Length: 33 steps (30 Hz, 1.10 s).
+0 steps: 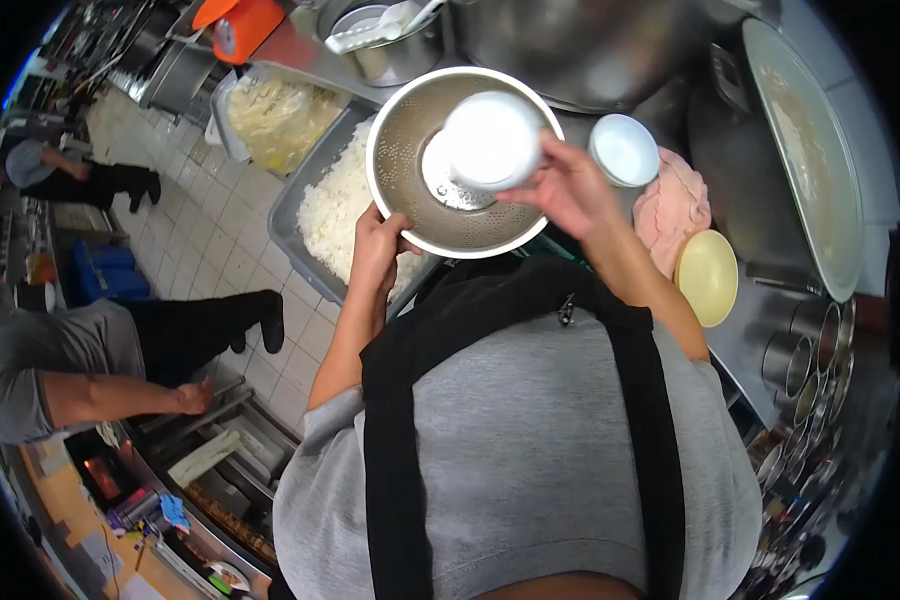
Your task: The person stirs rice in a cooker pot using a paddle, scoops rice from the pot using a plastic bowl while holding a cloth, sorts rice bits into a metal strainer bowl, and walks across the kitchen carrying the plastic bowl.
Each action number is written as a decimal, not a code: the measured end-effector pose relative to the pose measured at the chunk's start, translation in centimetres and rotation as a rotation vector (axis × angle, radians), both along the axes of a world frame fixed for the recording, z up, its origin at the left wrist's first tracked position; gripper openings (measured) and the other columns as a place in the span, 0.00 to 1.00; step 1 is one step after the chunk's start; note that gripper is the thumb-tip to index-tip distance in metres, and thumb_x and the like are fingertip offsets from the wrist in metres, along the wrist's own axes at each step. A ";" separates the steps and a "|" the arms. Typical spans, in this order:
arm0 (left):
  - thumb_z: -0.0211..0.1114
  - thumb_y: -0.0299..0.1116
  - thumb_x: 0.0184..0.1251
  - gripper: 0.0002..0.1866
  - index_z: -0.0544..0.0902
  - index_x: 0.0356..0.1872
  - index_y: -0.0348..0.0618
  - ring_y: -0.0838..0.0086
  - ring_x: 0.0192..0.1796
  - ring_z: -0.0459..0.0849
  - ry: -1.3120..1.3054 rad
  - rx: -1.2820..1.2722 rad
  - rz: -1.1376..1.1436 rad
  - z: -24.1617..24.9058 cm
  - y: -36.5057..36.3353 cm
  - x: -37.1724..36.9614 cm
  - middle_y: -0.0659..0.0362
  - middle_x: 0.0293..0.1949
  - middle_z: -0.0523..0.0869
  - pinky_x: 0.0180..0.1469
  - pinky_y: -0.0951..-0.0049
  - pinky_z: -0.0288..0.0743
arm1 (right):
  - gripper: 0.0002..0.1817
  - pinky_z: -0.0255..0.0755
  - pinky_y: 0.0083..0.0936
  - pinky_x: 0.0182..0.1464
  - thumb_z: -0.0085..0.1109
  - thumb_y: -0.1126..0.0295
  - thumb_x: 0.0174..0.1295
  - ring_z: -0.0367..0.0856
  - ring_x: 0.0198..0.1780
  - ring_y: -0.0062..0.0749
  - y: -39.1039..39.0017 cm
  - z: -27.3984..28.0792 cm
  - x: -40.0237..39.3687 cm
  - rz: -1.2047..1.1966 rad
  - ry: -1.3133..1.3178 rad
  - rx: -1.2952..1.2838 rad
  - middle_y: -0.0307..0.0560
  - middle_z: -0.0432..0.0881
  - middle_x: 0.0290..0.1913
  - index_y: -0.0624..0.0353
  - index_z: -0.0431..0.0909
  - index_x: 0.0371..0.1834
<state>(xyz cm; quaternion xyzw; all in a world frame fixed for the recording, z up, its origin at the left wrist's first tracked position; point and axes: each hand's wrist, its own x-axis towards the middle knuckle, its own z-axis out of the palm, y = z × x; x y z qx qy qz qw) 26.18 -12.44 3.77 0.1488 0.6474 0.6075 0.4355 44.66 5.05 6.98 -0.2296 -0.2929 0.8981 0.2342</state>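
My left hand [378, 245] grips the near left rim of a metal colander [395, 170] that has rows of small holes. In my right hand [568, 190] is a white bowl [492, 140], held by its right side over the inside of the colander. Part of the colander's bottom is hidden by the bowl. To the left, a grey tub [288, 222] of white rice [335, 215] reaches partly under the colander. Right of my right hand stands a second white bowl [624, 150], beside a crumpled pink cloth [673, 205].
A yellow bowl [707, 279] lies right of my right forearm. Behind are a metal pot [380, 60], a large steel vessel [590, 45] and an orange scale [238, 30]. A plastic-covered container [275, 115] stands left. Two people [80, 370] are at the far left.
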 end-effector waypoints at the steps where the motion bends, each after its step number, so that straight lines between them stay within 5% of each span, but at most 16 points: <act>1: 0.55 0.23 0.53 0.18 0.76 0.46 0.27 0.71 0.28 0.80 -0.019 -0.006 0.010 -0.4 -0.2 -0.4 0.52 0.35 0.82 0.25 0.77 0.75 | 0.22 0.76 0.57 0.53 0.49 0.60 0.69 0.77 0.58 0.46 0.5 0.5 0.7 -0.019 0.036 0.057 0.55 0.76 0.56 0.65 0.68 0.60; 7: 0.56 0.20 0.54 0.16 0.75 0.45 0.25 0.71 0.25 0.83 -0.081 -0.040 0.214 -1.9 -3.5 -4.9 0.52 0.33 0.83 0.21 0.77 0.80 | 0.18 0.76 0.39 0.52 0.52 0.65 0.68 0.78 0.54 0.40 2.9 3.0 7.5 -0.286 -0.176 0.606 0.50 0.80 0.52 0.67 0.74 0.56; 10: 0.57 0.21 0.53 0.16 0.76 0.44 0.25 0.70 0.25 0.83 -0.024 -0.097 0.322 -3.1 -5.0 -7.6 0.51 0.34 0.84 0.22 0.77 0.79 | 0.07 0.73 0.31 0.48 0.62 0.73 0.59 0.83 0.41 0.37 2.0 2.7 9.0 -0.565 -1.163 1.751 0.50 0.84 0.36 0.62 0.82 0.39; 19: 0.55 0.20 0.53 0.15 0.73 0.44 0.28 0.73 0.19 0.78 -0.105 -0.037 0.265 -4.6 -3.3 -9.7 0.54 0.30 0.81 0.19 0.78 0.77 | 0.05 0.73 0.36 0.46 0.63 0.72 0.58 0.82 0.40 0.45 3.9 -3.0 10.4 -0.443 -1.218 1.853 0.52 0.84 0.35 0.62 0.83 0.35; 25: 0.56 0.20 0.53 0.15 0.72 0.43 0.26 0.72 0.18 0.78 -0.114 -0.056 0.266 -4.2 -3.0 -9.7 0.53 0.30 0.81 0.18 0.78 0.76 | 0.10 0.72 0.35 0.51 0.61 0.75 0.57 0.79 0.48 0.46 2.5 -0.9 7.0 -0.404 -1.356 2.091 0.51 0.82 0.47 0.60 0.82 0.43; 27: 0.55 0.20 0.53 0.15 0.72 0.43 0.26 0.72 0.18 0.78 -0.110 -0.041 0.265 -4.2 -2.9 -9.5 0.52 0.30 0.81 0.18 0.78 0.76 | 0.13 0.72 0.35 0.54 0.60 0.74 0.57 0.77 0.52 0.46 1.9 -0.5 5.0 -0.383 -1.164 2.123 0.52 0.79 0.52 0.58 0.80 0.47; 33: 0.55 0.20 0.54 0.17 0.72 0.46 0.24 0.70 0.21 0.80 -0.063 -0.049 0.241 -2.9 -2.4 -8.6 0.50 0.33 0.82 0.18 0.78 0.77 | 0.12 0.75 0.39 0.48 0.59 0.74 0.56 0.79 0.47 0.50 2.6 -6.5 -2.7 0.015 -1.061 1.778 0.54 0.79 0.47 0.59 0.80 0.45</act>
